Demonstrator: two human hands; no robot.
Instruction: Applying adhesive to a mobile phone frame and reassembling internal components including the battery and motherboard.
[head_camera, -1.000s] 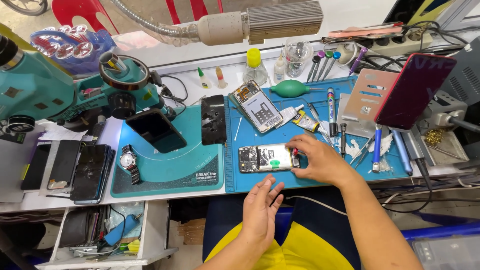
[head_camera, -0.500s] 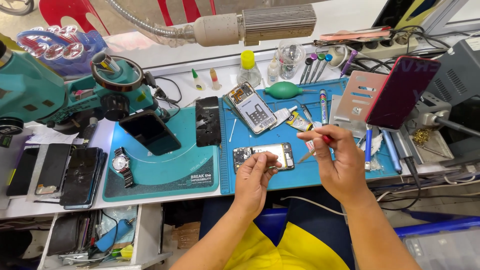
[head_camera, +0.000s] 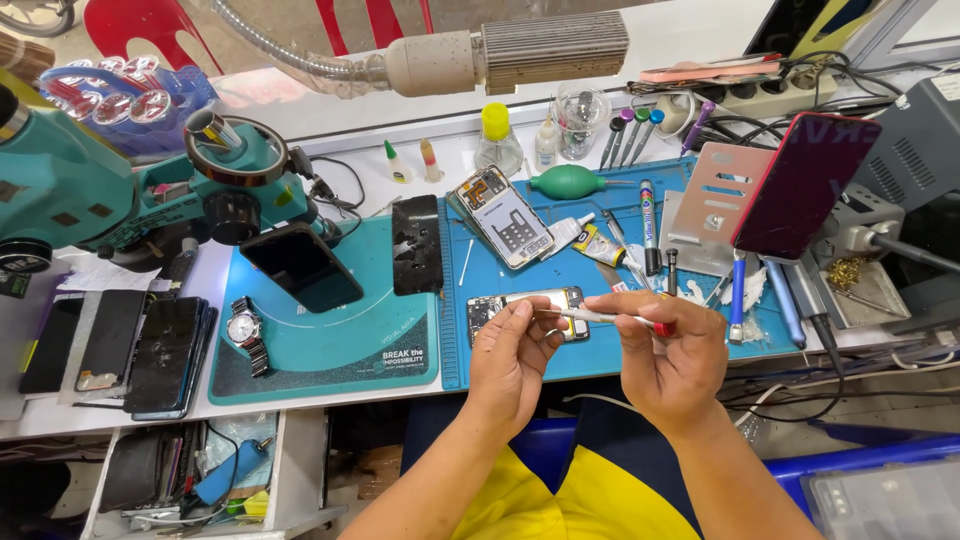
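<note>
Single head-worn camera, looking steeply down from close above at the cluttered blue rubber repair mat; forearms enter from the bottom edge.

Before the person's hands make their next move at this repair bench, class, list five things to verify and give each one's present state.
1. Thin tool held by both hands: ok, left hand pinches the tip end, right hand the red-capped end.
2. Opened phone lies flat on the blue mat: ok.
3. Phone free of the hands: ok, they hover just in front of it.
4. Tool tip clean and straight: cannot tell.
5. Second opened phone lies clear, farther back: ok.
</note>
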